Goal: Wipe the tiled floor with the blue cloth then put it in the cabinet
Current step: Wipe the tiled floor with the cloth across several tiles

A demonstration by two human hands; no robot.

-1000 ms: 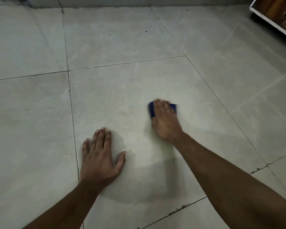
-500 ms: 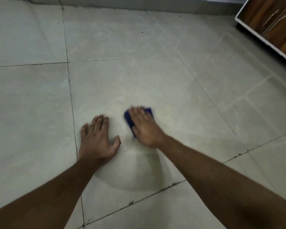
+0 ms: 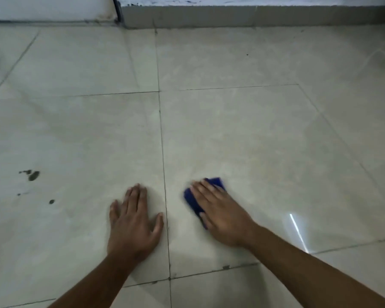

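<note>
Both hands down on the floor [image 3: 231, 130]: left hand [image 3: 132, 221] spread flat, right hand [image 3: 220, 215] just beside it, fingers straight, pressing the blue cloth [image 3: 216, 182].

Two hands are in view: one left hand [image 3: 132, 223], laid flat with five fingers [image 3: 135, 196] spread on the floor, and one right hand [image 3: 222, 216], flat on top of the cloth. There is one blue cloth [image 3: 216, 182] (only its edges show around the hand). Two bare forearms reach in from the bottom edge. The tiled floor [image 3: 242, 130] shows roughly eight tiles, whole or cut by the frame, split by dark grout lines. About four dark spots [image 3: 33, 175] mark the tile at left. One skirting strip [image 3: 253, 15] runs along the far wall.
</note>
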